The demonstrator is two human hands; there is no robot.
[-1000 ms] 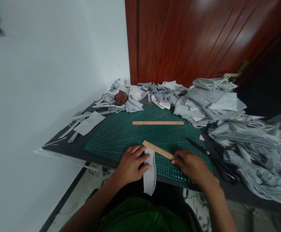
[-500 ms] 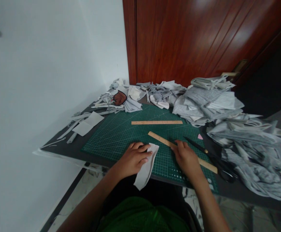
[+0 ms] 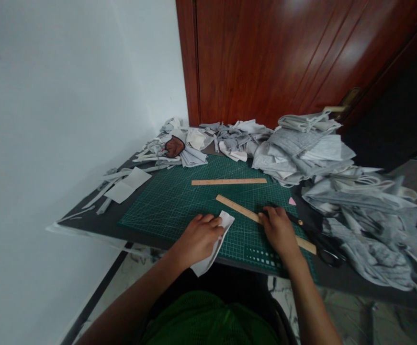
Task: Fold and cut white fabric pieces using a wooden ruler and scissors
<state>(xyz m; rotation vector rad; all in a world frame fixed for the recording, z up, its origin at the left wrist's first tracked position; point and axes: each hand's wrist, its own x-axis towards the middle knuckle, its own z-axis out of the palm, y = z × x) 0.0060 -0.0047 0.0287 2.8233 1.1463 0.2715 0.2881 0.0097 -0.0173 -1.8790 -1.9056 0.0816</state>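
Note:
A white fabric strip lies across the table's near edge, its lower end hanging over. My left hand is closed on it from the left and covers much of its middle. My right hand is over a wooden ruler that lies slantwise on the green cutting mat. Its thumb and fingers are closed about the ruler, and the fingertips reach up beside the blades of black scissors. A second wooden ruler lies farther back on the mat.
Heaped grey and white fabric fills the right side. More scraps line the back, with a brown piece among them. White pieces lie at left. A pink chip is near the scissors. A wall and wooden door bound the table.
My left hand has slid down over the fabric strip and its fingers have curled in. My right hand has shifted slightly along the ruler, toward the scissors. The view has moved slightly.

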